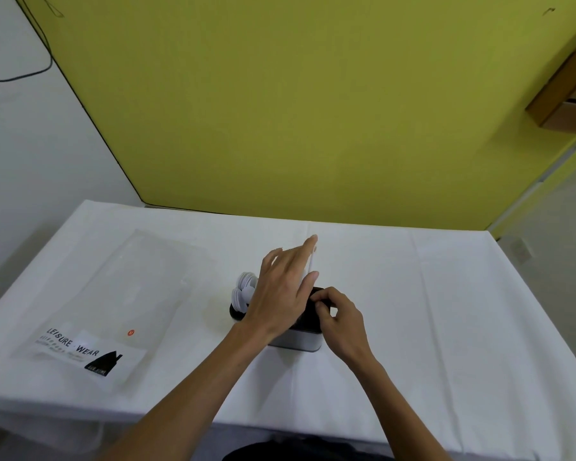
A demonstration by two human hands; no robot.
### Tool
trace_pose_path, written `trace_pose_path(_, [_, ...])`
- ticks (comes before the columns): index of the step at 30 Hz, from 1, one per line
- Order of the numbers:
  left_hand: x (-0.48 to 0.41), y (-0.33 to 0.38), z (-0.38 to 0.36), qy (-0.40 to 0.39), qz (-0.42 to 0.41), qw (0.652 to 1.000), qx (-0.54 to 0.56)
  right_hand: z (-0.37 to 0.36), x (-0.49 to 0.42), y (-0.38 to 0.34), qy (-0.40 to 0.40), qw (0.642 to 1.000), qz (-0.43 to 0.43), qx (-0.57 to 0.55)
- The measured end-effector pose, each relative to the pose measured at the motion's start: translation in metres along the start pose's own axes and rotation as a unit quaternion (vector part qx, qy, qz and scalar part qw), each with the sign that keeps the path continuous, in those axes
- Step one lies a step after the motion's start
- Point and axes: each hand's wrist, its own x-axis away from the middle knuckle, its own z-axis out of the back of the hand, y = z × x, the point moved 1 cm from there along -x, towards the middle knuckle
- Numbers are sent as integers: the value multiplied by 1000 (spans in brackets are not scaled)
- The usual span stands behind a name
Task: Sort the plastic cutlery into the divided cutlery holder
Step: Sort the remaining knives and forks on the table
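I see the cutlery holder (pixel 300 341) at the middle of the white table (pixel 446 311), with white spoons (pixel 245 289) standing in its compartment at 10 o'clock. The right hand (pixel 341 321) curls onto the black rim at 3 o'clock, pinching it. The left hand (pixel 280 294) hovers over the top, fingers spread toward 12. A slim white handle (pixel 311 262) shows beside them — gripped or not, I cannot tell. A printed clear bag (pixel 113 294) lies at 9 o'clock.

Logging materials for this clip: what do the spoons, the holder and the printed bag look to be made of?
Spoons: white matte plastic, thin uniform bowls.
Holder: smooth pale body with black top, probably plastic or coated metal; unclear.
Bag: clear glossy plastic film, cloth showing through.
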Motion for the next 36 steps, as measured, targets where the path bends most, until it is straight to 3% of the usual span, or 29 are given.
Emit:
trace_pose_path(6, [11, -3, 9, 58, -44, 997, -26, -1, 1, 1, -3, 1000, 14, 0])
trace_pose_path(14, [20, -8, 10, 54, -9, 998, -25, -1, 2, 0, 14, 999, 27, 11])
trace_pose_path(22, [21, -12, -5, -36, -33, 993, -108, -6, 1, 5, 21, 999, 39, 24])
trace_pose_path(29, [19, -9, 3, -130, 1, 975, -178, -15, 7, 5, 59, 996, 61, 27])
trace_pose_path(36, [17, -4, 14, -217, 33, 965, -145, -19, 10, -2, 63, 995, 58, 45])
